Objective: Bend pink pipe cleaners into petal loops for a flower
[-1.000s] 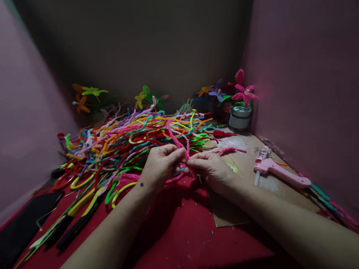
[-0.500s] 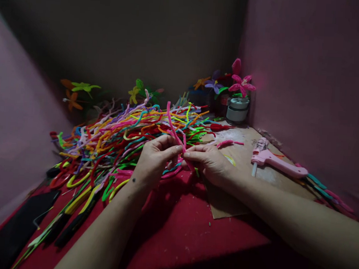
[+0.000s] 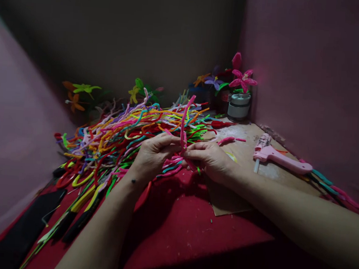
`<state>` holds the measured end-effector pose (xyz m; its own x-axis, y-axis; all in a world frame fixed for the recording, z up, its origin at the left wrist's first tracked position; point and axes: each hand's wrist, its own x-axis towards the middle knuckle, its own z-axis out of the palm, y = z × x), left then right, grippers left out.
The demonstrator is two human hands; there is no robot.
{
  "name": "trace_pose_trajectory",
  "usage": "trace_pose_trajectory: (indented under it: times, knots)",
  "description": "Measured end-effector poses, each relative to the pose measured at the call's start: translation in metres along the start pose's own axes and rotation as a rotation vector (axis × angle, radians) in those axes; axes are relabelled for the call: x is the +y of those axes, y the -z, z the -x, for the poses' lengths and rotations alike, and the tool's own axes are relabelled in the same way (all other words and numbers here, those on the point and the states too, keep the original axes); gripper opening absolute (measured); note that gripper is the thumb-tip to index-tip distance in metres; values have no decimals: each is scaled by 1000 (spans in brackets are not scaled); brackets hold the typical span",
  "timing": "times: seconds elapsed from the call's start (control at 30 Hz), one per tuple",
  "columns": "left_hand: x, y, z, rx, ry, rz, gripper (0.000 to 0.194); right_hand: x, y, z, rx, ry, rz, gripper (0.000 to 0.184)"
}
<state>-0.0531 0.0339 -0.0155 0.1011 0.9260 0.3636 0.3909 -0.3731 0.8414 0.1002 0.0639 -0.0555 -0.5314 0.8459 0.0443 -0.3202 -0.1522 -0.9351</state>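
Above the red tabletop (image 3: pixel 191 233), fingers of the left hand (image 3: pixel 155 151) and right hand (image 3: pixel 211 158) pinch a pink stem (image 3: pixel 183 120), one end upright before a colourful pile (image 3: pixel 118 132). It looks light, soft, bendable; best pinched where its strands meet.

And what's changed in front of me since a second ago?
The upper end of the pink pipe cleaner has swung from leaning left to leaning slightly right. Nothing was visibly picked up or let go: your right hand still pinches it, and your left hand stays close against it. The pink glue gun, heap of pipe cleaners and pink flower stayed put.
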Motion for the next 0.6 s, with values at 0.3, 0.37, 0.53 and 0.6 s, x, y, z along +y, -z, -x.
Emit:
trace_pose_trajectory:
  times: [0.3,0.37,0.53,0.6]
  knots:
    - [-3,7,-2,103,-315,-437,10,-5,0,2,-21,-29,0,5]
    - [1,10,-2,92,-399,-574,9,-4,1,1,-46,-3,8,5]
    - [16,12,3,-43,-468,-803,12,-4,3,1,-71,31,68,7]
    - [21,7,7,-72,-451,-837,15,-5,2,3,-29,72,139,8]
